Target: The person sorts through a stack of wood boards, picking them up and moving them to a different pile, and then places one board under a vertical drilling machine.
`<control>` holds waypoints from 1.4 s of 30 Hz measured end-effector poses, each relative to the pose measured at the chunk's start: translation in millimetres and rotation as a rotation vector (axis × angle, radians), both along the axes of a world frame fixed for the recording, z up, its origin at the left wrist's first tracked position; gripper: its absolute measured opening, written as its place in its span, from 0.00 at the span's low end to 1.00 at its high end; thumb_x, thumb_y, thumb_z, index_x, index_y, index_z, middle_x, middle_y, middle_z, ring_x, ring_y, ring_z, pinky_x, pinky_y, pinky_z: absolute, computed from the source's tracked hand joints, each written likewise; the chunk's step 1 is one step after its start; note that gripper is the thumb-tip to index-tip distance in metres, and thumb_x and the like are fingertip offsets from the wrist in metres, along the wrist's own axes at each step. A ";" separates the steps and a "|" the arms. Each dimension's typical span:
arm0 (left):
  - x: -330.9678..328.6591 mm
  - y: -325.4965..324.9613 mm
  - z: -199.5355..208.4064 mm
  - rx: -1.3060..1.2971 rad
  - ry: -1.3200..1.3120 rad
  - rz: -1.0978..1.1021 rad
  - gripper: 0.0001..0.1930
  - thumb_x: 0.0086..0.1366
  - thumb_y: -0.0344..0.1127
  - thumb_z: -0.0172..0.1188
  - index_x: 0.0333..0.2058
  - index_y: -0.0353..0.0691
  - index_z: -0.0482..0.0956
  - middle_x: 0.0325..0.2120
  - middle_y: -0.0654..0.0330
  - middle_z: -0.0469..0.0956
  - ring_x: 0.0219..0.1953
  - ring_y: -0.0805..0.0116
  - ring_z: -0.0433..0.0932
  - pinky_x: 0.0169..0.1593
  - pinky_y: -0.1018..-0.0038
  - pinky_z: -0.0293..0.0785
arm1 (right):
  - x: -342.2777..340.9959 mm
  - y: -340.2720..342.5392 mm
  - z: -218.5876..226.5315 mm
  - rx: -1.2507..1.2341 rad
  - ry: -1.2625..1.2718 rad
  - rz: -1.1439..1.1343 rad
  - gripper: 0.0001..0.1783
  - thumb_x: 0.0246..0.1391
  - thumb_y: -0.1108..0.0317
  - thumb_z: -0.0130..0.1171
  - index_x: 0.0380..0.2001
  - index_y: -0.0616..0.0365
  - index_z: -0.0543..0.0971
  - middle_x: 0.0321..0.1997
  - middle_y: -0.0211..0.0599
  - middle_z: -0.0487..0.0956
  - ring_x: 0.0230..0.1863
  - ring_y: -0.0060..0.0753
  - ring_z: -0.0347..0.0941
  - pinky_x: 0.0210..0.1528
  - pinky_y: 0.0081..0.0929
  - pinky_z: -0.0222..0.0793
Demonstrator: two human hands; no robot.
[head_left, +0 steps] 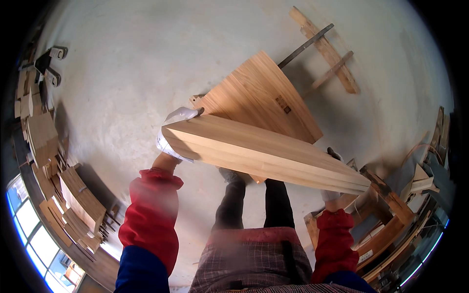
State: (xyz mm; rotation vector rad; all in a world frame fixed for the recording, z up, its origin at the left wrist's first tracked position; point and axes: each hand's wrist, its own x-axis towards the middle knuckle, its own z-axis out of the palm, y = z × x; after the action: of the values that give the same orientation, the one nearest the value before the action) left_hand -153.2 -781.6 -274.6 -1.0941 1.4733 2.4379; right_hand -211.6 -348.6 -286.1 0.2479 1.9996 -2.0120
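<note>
I carry a long, thick, pale wooden board (264, 146) across in front of me, slanting down from left to right. Lines run along its near face, and I cannot tell whether it is one piece or several stacked together. My left hand (172, 134), in a white glove, is closed around its left end, thumb over the upper edge. My right hand (332, 195), also gloved, grips near the right end; the board covers much of it, with dark fingertips showing past the far edge. Beyond and partly beneath lies a wide wooden panel (259, 93) with a small dark mark.
A wooden stand (332, 58) with two bars reaches under the panel from the far right. On the left are stacked wooden panels (41, 136) and more boards (80, 195). A wooden frame (391, 205) stands close by at right, with offcuts (422, 183) behind it.
</note>
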 end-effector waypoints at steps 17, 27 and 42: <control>-4.6 29.1 57.9 -0.170 0.092 0.124 0.09 0.60 0.32 0.50 0.36 0.35 0.73 0.30 0.59 0.75 0.31 0.72 0.73 0.36 0.77 0.71 | 12.4 -10.4 59.7 -0.079 -0.166 0.106 0.28 0.57 0.52 0.41 0.54 0.60 0.62 0.56 0.38 0.64 0.58 0.31 0.58 0.60 0.29 0.54; 1.3 9.5 22.6 -0.138 0.083 -0.052 0.16 0.59 0.36 0.54 0.45 0.37 0.71 0.39 0.58 0.74 0.39 0.70 0.72 0.42 0.72 0.71 | -2.8 -7.6 33.6 -0.084 -0.107 0.090 0.28 0.54 0.50 0.47 0.50 0.61 0.65 0.54 0.41 0.65 0.55 0.32 0.60 0.58 0.27 0.55; -112.5 -22.1 -73.3 -0.673 -0.404 -0.664 0.24 0.61 0.48 0.53 0.48 0.35 0.68 0.36 0.62 0.74 0.38 0.74 0.69 0.44 0.77 0.64 | 34.7 -27.9 -53.6 0.079 -0.672 0.255 0.20 0.54 0.64 0.53 0.47 0.61 0.62 0.30 0.25 0.68 0.29 0.17 0.63 0.32 0.18 0.63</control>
State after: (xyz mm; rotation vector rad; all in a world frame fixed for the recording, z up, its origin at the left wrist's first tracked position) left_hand -265.7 -803.8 -347.9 -0.8826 2.1063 1.2296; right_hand -176.8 -376.6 -339.7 0.5669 1.5818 -1.4354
